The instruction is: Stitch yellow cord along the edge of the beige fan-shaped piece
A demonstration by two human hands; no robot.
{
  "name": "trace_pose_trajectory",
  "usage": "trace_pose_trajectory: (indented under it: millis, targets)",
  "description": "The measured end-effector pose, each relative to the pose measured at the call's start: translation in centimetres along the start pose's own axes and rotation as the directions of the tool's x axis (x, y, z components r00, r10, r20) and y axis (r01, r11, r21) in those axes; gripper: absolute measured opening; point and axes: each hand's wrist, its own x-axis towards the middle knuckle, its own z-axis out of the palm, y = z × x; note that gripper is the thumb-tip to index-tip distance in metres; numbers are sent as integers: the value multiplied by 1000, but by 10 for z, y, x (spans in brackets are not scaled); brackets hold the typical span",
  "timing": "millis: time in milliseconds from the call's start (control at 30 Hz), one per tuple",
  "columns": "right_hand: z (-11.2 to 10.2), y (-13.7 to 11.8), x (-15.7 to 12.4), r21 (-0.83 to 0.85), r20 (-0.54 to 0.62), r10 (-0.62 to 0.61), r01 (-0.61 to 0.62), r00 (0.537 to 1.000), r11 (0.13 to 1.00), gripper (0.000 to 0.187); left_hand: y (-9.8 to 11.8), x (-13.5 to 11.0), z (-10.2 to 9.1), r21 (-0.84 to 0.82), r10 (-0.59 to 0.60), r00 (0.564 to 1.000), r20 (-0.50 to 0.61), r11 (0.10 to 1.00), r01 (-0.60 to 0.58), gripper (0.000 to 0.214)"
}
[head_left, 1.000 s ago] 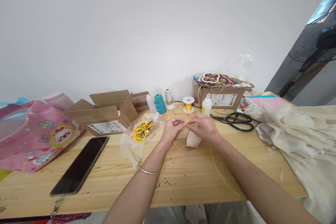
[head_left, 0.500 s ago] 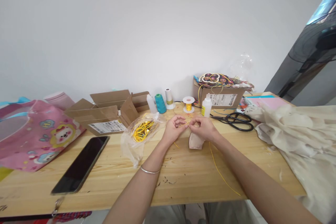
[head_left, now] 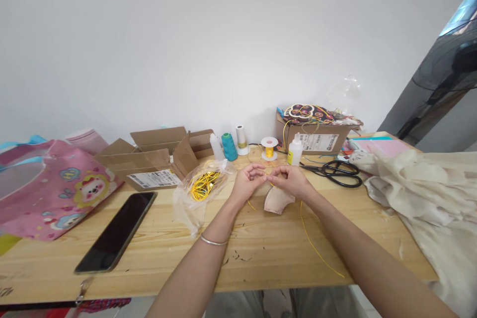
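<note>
My left hand (head_left: 249, 182) and my right hand (head_left: 287, 180) meet above the middle of the table, fingertips almost touching. Both are pinched on a thin yellow cord (head_left: 316, 248); one end trails down past my right wrist onto the wood, and a short end shows below my left hand. Under my right hand hangs a small beige fabric piece (head_left: 278, 200) with a curved, stitched-looking edge. The cord seems to run to this piece, though the fingers hide the join. Behind the hands stands a spool of yellow thread (head_left: 269, 149).
A clear bag of yellow cord (head_left: 203, 185), a phone (head_left: 116, 232) and an open carton (head_left: 149, 161) lie left. Behind are a teal thread cone (head_left: 229, 147) and a glue bottle (head_left: 295, 150). Black scissors (head_left: 337, 173) and cream cloth (head_left: 428, 194) lie right.
The beige piece has swung and turned under my right hand, showing more of its face. Both hands stay pinched together in nearly the same place; the view has shifted slightly.
</note>
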Motion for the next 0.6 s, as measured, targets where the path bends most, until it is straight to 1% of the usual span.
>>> trace_pose_trajectory:
  millis: [33,100,200,267,333,367,433,533,600]
  targets:
    - [0,0,0,10,18,8,-8,1000,1000,27,0,0,0,1,0,1000,0,1000,0,31]
    - [-1,-1,-1,68,76,59,-64,995,996,26,-1,1,1,2,2,1000,5,1000,-2,29]
    - [-3,-3,-3,197,155,135,-165,979,966,22,-1,0,3,4,4,1000,19,1000,-4,24]
    - [-6,-4,-5,297,210,137,-197,968,934,19,0,0,3,21,0,1000,8,1000,-1,20]
    - [-11,-6,-6,406,257,95,-197,962,893,19,0,0,2,35,-9,1000,-23,999,10,19]
    - [-13,-7,-7,465,262,61,-182,963,867,20,0,0,1,35,-14,999,-39,999,15,19]
    - [-20,-10,-8,587,235,-22,-124,972,800,18,0,1,-1,24,-19,998,-62,1000,20,20]
    - [-35,-14,-12,752,202,-173,-39,964,657,15,0,2,-3,19,-24,997,-75,999,26,22]
    - [-46,-16,-15,846,162,-276,10,947,533,24,-1,2,-4,33,-20,997,-78,999,23,23]
